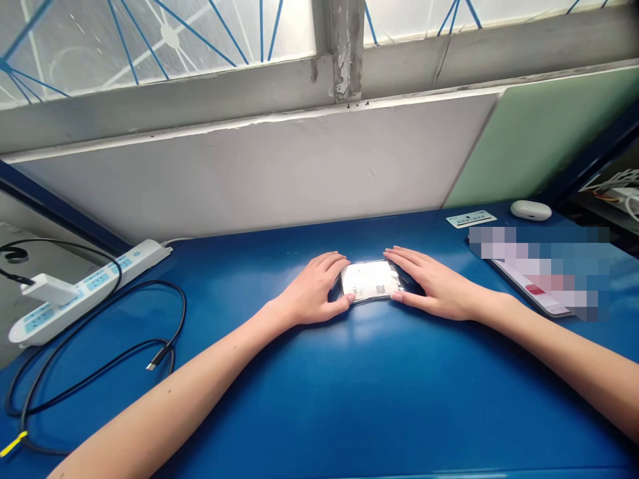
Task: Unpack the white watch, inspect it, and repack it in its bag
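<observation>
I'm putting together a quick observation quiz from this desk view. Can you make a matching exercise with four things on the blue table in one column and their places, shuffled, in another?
Things:
1. power strip
2. black cable
3. white oval case
4. glossy packet

Places:
A. held between the left hand and the right hand
B. far right, at the back
C. far left, with a white charger on it
D. looped at the front left

Pairs: 1-C, 2-D, 3-B, 4-A
</observation>
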The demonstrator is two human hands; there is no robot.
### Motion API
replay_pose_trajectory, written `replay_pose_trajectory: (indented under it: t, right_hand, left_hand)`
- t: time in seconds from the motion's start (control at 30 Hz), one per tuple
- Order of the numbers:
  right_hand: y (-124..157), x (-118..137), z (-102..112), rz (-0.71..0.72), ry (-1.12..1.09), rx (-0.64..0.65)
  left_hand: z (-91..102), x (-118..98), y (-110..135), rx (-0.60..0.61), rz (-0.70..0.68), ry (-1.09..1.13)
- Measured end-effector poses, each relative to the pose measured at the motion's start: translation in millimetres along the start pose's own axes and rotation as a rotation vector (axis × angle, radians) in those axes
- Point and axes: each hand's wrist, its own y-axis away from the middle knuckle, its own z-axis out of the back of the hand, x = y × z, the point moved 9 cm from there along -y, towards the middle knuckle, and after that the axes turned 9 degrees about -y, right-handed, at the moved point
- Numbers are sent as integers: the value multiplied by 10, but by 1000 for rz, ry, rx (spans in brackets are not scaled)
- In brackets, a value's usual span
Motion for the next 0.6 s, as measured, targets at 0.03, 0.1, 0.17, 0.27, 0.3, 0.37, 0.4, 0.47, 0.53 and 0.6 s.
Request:
replay_pose_trajectory:
  t: [0.03,0.1,0.17,0.27,0.3,0.37,0.4,0.47,0.53,0.6]
  right_hand:
    - [-3,-1,-2,0,3,0]
    - [-7,0,-4,1,5,1]
    - [-8,-1,-4,0,2,5]
    - [-3,-11,-11,-7,-10,9]
    - [-1,-15,-12,-7,-15,6]
    - [5,-19,-8,-1,-30,-10]
    - [7,-21,-4,4,-38,-21]
    - [10,-32,5,7,-50,-34]
    - [8,-50,3,1,-63,-26]
    - [4,-72,-1,-13,-86,-8]
  left_hand:
    - [-3,5,1,2,5,2]
    - [-6,13,3,6,12,5]
    - [-5,13,3,13,14,10]
    - [8,3,5,8,11,19]
    - [11,0,5,5,9,21]
    - [13,1,7,1,10,24]
    - [11,5,8,0,14,24]
    - [6,14,10,0,21,23]
    - [4,19,12,1,25,19]
    - [4,21,13,1,26,19]
